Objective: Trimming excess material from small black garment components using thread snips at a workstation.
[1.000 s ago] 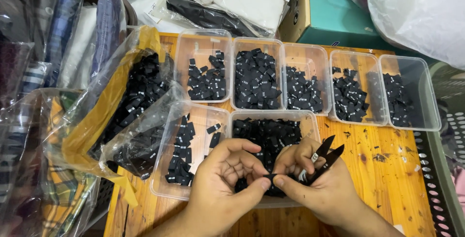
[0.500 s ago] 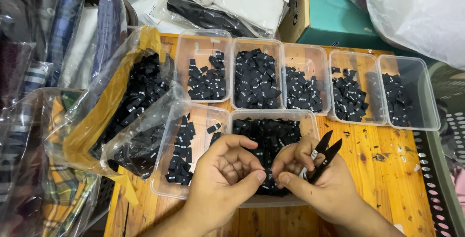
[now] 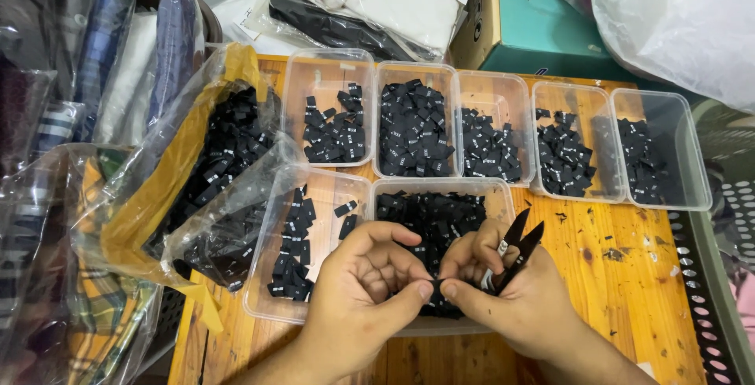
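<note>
A small black woven label (image 3: 437, 284) is pinched between the thumb and forefinger tips of both hands, held just above the near middle clear plastic tub (image 3: 487, 190), which is heaped with the same black labels. The left hand (image 3: 363, 291) is curled, its remaining fingers folded loosely toward the palm, and only the label is gripped by it. The right hand (image 3: 515, 294) is likewise closed on the label at its fingertips, while a pair of black thread snips (image 3: 515, 253) is kept against the palm by the other fingers, the blades parted and pointed away and to the right.

To the left of that tub, a second clear plastic tub (image 3: 271, 275) holding fewer black labels is seen on the orange wooden tabletop (image 3: 621, 291). Along the far side a row of five clear tubs (image 3: 613, 145) is set, each partly filled with black labels. At the left, a clear plastic bag (image 3: 216, 165) stuffed with more black labels is laid beside folded garments in wrappers (image 3: 79, 78).
</note>
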